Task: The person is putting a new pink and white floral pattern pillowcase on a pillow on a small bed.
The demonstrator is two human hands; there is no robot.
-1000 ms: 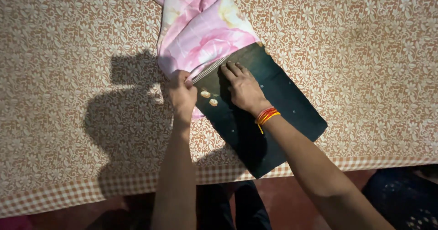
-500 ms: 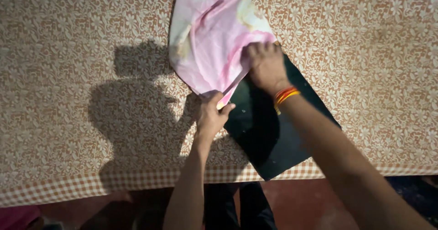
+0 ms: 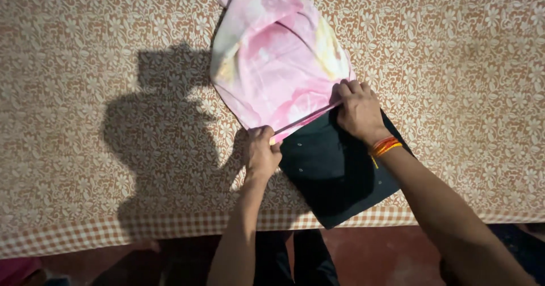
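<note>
While both hands [image 3: 309,130] pinch the soft pink floral cloth's [image 3: 278,64] taut hem, it overlaps a dark rectangular fabric [image 3: 335,178]

cloth [image 3: 278,64]: pink floral (yellow patches) | cushion [image 3: 335,172]: dark green | tablecloth [image 3: 85,47]: brown-white floral

Bare forearms; red and orange thread bands [image 3: 385,146] circle the right wrist.

Smooth pink floral cloth [image 3: 278,64], matt dark cloth [image 3: 335,172], patterned woven tablecloth [image 3: 85,64].
</note>
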